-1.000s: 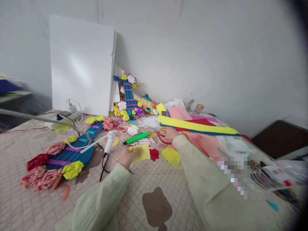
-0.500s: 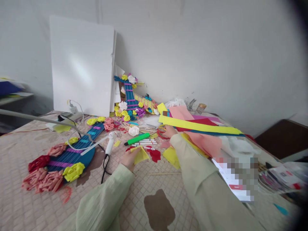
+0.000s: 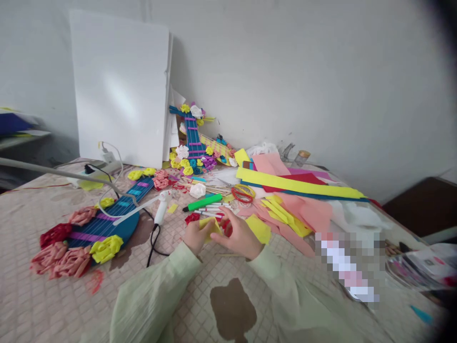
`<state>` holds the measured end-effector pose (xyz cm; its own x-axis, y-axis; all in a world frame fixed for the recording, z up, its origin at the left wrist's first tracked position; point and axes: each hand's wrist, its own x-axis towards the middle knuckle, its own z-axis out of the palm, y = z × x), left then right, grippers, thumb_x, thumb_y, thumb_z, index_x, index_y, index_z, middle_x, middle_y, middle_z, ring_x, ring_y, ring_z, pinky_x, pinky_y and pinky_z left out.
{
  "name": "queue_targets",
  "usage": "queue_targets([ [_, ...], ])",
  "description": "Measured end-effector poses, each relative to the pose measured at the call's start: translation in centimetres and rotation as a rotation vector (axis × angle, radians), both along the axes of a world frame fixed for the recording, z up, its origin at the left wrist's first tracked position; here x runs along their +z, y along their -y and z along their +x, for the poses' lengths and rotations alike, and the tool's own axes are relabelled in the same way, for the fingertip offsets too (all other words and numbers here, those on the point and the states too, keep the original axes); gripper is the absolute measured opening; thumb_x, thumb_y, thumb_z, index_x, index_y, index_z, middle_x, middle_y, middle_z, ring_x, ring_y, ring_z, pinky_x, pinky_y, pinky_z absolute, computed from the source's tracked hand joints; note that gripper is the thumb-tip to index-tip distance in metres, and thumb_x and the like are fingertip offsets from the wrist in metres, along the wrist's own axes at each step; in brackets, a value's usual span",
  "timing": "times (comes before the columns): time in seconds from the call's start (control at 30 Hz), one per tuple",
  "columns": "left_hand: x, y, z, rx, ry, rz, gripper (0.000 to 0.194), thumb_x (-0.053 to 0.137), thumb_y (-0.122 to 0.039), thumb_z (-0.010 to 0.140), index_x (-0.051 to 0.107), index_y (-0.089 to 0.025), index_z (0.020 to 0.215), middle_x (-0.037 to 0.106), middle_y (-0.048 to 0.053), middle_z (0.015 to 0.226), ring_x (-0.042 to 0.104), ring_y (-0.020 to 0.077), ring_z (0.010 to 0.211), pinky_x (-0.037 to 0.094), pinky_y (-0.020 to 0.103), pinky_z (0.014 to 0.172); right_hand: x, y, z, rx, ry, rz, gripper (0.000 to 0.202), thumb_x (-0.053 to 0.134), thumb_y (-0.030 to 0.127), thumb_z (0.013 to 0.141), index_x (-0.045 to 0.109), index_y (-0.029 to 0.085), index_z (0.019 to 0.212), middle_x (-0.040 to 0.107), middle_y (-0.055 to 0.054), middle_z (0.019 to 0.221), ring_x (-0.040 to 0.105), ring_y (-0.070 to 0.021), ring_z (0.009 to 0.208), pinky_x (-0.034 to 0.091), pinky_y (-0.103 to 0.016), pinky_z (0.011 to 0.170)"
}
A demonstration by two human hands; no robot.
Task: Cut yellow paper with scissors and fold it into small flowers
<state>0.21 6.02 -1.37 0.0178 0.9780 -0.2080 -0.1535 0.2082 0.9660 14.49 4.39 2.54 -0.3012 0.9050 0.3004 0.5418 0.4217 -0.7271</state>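
My left hand [image 3: 194, 237] is closed on a small piece of yellow crepe paper [image 3: 210, 226], pinched under the thumb. Close by on the right is my right hand [image 3: 240, 236], thumb and fingers spread apart, its thumb beside the paper's edge; whether it touches cannot be told. A second yellow paper piece [image 3: 259, 229] lies just right of that hand. Beyond both hands are a green marker-like tube [image 3: 204, 203], several white pens [image 3: 210, 209] and scissors with red and yellow handles [image 3: 243, 193]. A red paper flower [image 3: 192, 218] shows behind my left hand.
On the left lies a blue paper guitar [image 3: 117, 224] with crepe flowers, a white hot glue gun [image 3: 162, 209] and its black cord nearby. Paper strips [image 3: 303, 183] stack at the right. White boards [image 3: 119, 90] lean on the wall beside another decorated guitar [image 3: 194, 136].
My right hand has come back from the scissors toward my left hand, leaving the scissors on the table. The yellow paper in my left hand is now partly covered by fingers.
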Motion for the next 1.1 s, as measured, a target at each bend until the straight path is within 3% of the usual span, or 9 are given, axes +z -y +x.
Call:
queue_targets([
  [0.17, 0.2, 0.2, 0.1, -0.046, -0.004, -0.031, 0.029, 0.063, -0.038, 0.056, 0.064, -0.011, 0.068, 0.062, 0.002, 0.055, 0.054, 0.0129, 0.047, 0.040, 0.022, 0.046, -1.5, -0.1, 0.7, -0.114, -0.151, -0.064, 0.032, 0.049, 0.021, 0.069, 0.050, 0.020, 0.101, 0.053, 0.003, 0.059, 0.048, -0.0100, 0.051, 0.040, -0.022, 0.052],
  [0.33, 1.0, 0.4, 0.0, -0.100, 0.015, -0.058, 0.034, 0.065, -0.038, 0.055, 0.060, -0.014, 0.079, 0.059, -0.001, 0.054, 0.054, 0.0125, 0.047, 0.043, 0.022, 0.043, -2.4, -0.4, 2.3, -0.119, -0.512, -0.238, 0.021, 0.051, 0.026, 0.069, 0.042, 0.022, 0.087, 0.049, 0.006, 0.055, 0.049, -0.0093, 0.044, 0.039, -0.019, 0.041],
  [0.5, 1.9, 0.7, 0.0, -0.136, 0.062, 0.069, 0.061, 0.062, -0.035, 0.060, 0.035, -0.022, 0.112, 0.050, -0.009, 0.048, 0.052, 0.0107, 0.043, 0.045, 0.021, 0.039, -2.3, 0.0, 3.1, -0.037, -0.588, -0.293, 0.018, 0.050, 0.033, 0.071, 0.040, 0.022, 0.081, 0.053, 0.004, 0.066, 0.050, -0.0075, 0.034, 0.036, -0.018, 0.031],
  [0.6, 1.8, 0.6, 0.1, -0.170, 0.091, 0.105, 0.047, 0.057, -0.034, 0.064, 0.039, -0.022, 0.106, 0.054, -0.005, 0.059, 0.054, 0.0114, 0.045, 0.045, 0.023, 0.039, -2.3, 0.0, 3.5, -0.014, -0.588, -0.297, 0.016, 0.051, 0.033, 0.070, 0.046, 0.019, 0.078, 0.054, 0.003, 0.066, 0.051, -0.0078, 0.033, 0.036, -0.018, 0.030],
  [0.73, 1.7, -0.1, 0.5, -0.189, 0.147, 0.131, 0.014, 0.052, -0.023, 0.064, 0.058, -0.014, 0.073, 0.056, 0.000, 0.064, 0.053, 0.0098, 0.053, 0.044, 0.018, 0.044, -2.4, -0.4, 4.6, -0.016, -0.614, -0.247, 0.011, 0.051, 0.026, 0.068, 0.057, 0.017, 0.070, 0.053, 0.002, 0.058, 0.050, -0.0080, 0.036, 0.040, -0.020, 0.034],
  [0.8, 2.1, -0.4, 0.7, -0.220, 0.161, 0.132, 0.016, 0.048, -0.017, 0.061, 0.061, -0.012, 0.068, 0.059, 0.003, 0.066, 0.055, 0.0122, 0.060, 0.044, 0.020, 0.049, -2.4, -0.7, 5.2, -0.016, -0.620, -0.228, 0.014, 0.049, 0.024, 0.068, 0.061, 0.018, 0.071, 0.055, 0.001, 0.061, 0.050, -0.0083, 0.039, 0.042, -0.022, 0.037],
  [0.93, 2.9, -0.5, 1.1, -0.362, 0.259, 0.115, 0.028, 0.049, -0.011, 0.055, 0.064, -0.012, 0.079, 0.063, 0.008, 0.077, 0.059, 0.0200, 0.072, 0.047, 0.028, 0.059, -2.4, -1.1, 6.3, -0.013, -0.630, -0.189, 0.016, 0.053, 0.021, 0.063, 0.063, 0.019, 0.075, 0.060, -0.001, 0.069, 0.052, -0.0086, 0.043, 0.044, -0.023, 0.042],
  [1.1, 2.0, -0.1, 1.3, -0.444, 0.208, 0.226, 0.032, 0.065, -0.011, 0.055, 0.063, -0.017, 0.086, 0.062, 0.006, 0.095, 0.059, 0.0200, 0.079, 0.047, 0.031, 0.068, -3.0, -1.2, 6.5, -0.032, -0.628, -0.139, 0.017, 0.058, 0.014, 0.056, 0.065, 0.018, 0.071, 0.061, -0.001, 0.068, 0.053, -0.0093, 0.046, 0.045, -0.021, 0.043],
])
